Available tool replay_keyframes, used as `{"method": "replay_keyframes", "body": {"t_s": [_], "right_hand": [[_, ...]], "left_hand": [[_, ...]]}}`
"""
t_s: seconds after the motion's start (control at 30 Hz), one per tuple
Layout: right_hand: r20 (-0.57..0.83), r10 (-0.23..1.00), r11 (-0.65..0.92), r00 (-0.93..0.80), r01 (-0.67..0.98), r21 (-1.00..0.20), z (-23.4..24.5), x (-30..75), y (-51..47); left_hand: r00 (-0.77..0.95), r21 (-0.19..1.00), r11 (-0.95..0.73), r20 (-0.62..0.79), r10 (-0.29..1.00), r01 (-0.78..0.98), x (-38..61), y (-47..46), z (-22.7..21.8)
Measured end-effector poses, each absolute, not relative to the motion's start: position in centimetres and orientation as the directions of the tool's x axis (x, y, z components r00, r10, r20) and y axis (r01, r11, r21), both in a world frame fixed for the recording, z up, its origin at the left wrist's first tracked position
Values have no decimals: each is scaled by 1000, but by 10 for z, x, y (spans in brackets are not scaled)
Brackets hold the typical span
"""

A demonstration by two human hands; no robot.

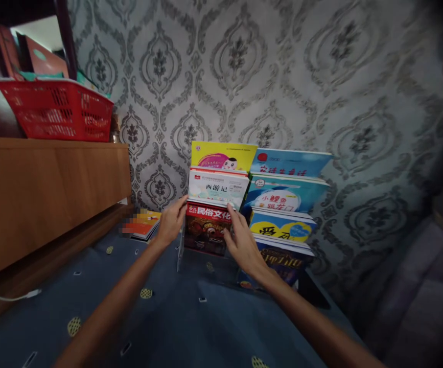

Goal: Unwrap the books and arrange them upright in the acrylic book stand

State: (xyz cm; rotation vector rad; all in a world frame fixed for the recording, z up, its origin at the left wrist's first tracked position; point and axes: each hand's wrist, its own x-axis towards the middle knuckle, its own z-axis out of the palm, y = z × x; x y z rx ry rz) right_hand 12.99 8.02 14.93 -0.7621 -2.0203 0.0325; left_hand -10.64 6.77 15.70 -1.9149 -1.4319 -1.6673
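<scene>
A red picture book (pixel 207 230) with white Chinese characters stands upright at the front of the left column of a clear book rack (pixel 213 267). My left hand (pixel 172 221) grips its left edge near the top, the thumb side towards me. At the opposite edge my right hand (pixel 242 244) holds the book, thumb on the cover and fingers along the side. Directly behind it are a white book (pixel 217 188) and a yellow book (pixel 224 155). The right column holds blue books (pixel 290 162), a blue-and-yellow book (pixel 282 226) and a dark blue book (pixel 282 259).
Orange-covered books (pixel 144 225) lie flat on the dark blue patterned cloth (pixel 160 317) to the left. A wooden cabinet (pixel 52 189) carries a red plastic basket (pixel 60 110). A white cable (pixel 10 296) rests at the lower left. The patterned wall (pixel 221 76) rises behind the rack.
</scene>
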Motion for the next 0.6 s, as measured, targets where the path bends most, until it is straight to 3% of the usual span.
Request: {"method": "replay_keyframes", "body": {"t_s": [0.33, 0.6], "right_hand": [[789, 514, 827, -335, 436, -354, 146, 129, 75], [719, 634, 750, -284, 450, -484, 129, 127, 92]], "left_hand": [[-153, 455, -461, 818, 554, 762, -105, 65, 153], [-147, 456, -470, 818, 556, 756, -103, 65, 154]]}}
